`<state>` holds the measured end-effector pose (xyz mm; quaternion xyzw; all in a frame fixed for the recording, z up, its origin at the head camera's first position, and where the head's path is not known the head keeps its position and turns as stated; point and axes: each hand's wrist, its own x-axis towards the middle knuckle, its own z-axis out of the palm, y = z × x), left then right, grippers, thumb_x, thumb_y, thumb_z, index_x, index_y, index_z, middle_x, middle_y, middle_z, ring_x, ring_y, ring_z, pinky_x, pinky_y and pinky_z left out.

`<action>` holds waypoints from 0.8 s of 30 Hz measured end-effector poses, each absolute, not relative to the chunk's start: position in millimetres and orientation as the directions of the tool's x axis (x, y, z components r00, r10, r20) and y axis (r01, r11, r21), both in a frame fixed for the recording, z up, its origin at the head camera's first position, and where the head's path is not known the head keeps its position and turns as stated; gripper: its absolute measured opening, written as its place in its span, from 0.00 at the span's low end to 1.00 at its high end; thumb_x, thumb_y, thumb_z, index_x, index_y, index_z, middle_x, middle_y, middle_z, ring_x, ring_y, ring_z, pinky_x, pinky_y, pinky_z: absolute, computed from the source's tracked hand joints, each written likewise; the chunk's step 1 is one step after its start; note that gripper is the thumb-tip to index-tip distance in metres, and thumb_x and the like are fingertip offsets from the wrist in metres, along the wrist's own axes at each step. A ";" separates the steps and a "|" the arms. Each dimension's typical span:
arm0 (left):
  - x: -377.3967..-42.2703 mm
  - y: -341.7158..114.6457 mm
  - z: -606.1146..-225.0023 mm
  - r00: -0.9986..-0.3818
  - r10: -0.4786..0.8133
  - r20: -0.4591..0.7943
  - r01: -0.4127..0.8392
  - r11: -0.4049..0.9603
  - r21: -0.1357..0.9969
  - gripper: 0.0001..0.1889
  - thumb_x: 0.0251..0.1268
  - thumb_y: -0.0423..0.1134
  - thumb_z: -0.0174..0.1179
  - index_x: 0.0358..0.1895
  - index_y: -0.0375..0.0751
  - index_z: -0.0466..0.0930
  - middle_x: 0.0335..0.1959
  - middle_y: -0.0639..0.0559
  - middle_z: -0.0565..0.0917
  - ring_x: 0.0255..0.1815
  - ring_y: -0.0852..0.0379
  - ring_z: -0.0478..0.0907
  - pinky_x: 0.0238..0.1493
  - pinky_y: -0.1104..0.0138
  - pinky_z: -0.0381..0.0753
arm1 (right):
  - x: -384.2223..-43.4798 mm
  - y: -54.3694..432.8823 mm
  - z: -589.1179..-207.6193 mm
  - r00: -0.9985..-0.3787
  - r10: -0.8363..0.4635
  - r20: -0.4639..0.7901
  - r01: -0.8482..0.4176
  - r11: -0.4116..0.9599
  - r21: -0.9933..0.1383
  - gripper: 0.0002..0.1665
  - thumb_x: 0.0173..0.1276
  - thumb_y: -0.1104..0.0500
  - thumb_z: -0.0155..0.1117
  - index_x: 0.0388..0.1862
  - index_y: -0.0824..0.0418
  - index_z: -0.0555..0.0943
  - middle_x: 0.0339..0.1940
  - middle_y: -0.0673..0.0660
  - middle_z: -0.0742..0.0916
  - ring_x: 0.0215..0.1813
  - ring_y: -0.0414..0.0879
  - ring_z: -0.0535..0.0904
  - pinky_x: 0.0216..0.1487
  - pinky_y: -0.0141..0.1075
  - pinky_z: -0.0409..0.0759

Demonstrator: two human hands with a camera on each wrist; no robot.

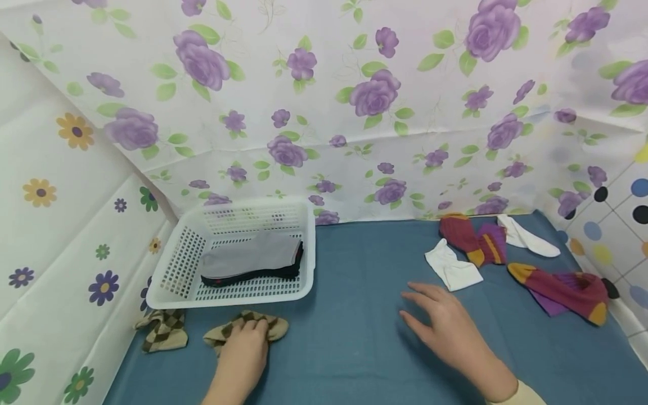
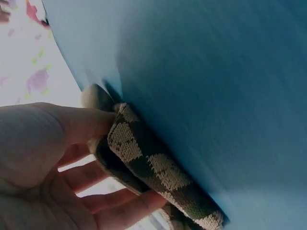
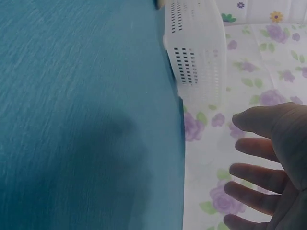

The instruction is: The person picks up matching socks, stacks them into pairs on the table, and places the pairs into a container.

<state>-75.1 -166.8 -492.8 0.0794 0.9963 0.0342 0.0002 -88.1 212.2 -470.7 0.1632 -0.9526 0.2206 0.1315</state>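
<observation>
My left hand (image 1: 244,350) grips a beige and brown checkered sock (image 1: 277,328) on the blue cloth, just in front of the basket. In the left wrist view, the thumb and fingers pinch the edge of this sock (image 2: 165,170). Another checkered sock (image 1: 164,333) lies to the left, partly under the basket's front corner. My right hand (image 1: 448,326) hovers over the cloth with fingers spread and holds nothing; the right wrist view shows its fingers (image 3: 256,179) apart. Nearest to it lies a crumpled white sock (image 1: 452,267).
A white plastic basket (image 1: 310,247) holds folded grey and black socks (image 1: 253,256). At the back right are a maroon and purple sock (image 1: 460,233) and a white sock (image 1: 529,236); another maroon sock (image 1: 567,289) lies nearer. Flowered sheets (image 1: 344,124) wall the back and sides.
</observation>
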 end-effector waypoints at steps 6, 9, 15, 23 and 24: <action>-65.9 -120.8 -485.8 -0.945 0.326 0.009 0.320 0.924 0.207 0.08 0.57 0.36 0.62 0.41 0.47 0.80 0.36 0.51 0.83 0.40 0.53 0.80 0.43 0.59 0.80 | -86.4 205.8 -467.0 -0.924 -0.281 0.260 -0.365 0.848 -0.384 0.19 0.55 0.43 0.70 0.45 0.45 0.84 0.51 0.47 0.84 0.54 0.42 0.79 0.51 0.43 0.80; -67.3 -98.1 -477.4 -0.917 0.395 -0.051 0.341 0.847 0.408 0.06 0.64 0.39 0.58 0.43 0.52 0.78 0.34 0.58 0.81 0.33 0.63 0.78 0.34 0.66 0.79 | -85.5 202.6 -464.5 -0.932 -0.285 0.224 -0.355 0.843 -0.405 0.19 0.57 0.40 0.67 0.47 0.42 0.82 0.52 0.45 0.83 0.55 0.40 0.78 0.51 0.42 0.80; -80.7 -64.7 -459.1 -0.895 0.447 -0.008 0.295 0.605 0.739 0.05 0.71 0.44 0.50 0.44 0.58 0.75 0.25 0.59 0.77 0.17 0.69 0.68 0.18 0.73 0.71 | -83.7 195.5 -458.5 -0.956 -0.279 0.090 -0.286 0.813 -0.507 0.28 0.57 0.26 0.53 0.54 0.32 0.75 0.55 0.36 0.80 0.58 0.36 0.76 0.54 0.40 0.79; -98.3 -35.7 -420.3 -0.883 0.457 0.111 0.233 0.219 0.948 0.10 0.70 0.48 0.52 0.49 0.53 0.76 0.37 0.51 0.84 0.31 0.57 0.83 0.32 0.68 0.83 | -88.0 185.9 -453.4 -0.928 -0.356 0.110 -0.333 0.663 -0.670 0.34 0.55 0.33 0.64 0.61 0.28 0.66 0.56 0.32 0.77 0.59 0.34 0.75 0.55 0.39 0.78; -99.6 -32.6 -415.2 -0.884 0.455 0.107 0.206 0.174 0.963 0.10 0.69 0.47 0.53 0.49 0.51 0.76 0.39 0.50 0.84 0.34 0.55 0.84 0.35 0.67 0.84 | -89.5 185.6 -453.8 -0.919 -0.365 0.149 -0.364 0.639 -0.678 0.31 0.56 0.35 0.64 0.60 0.28 0.67 0.55 0.32 0.77 0.58 0.34 0.75 0.54 0.38 0.78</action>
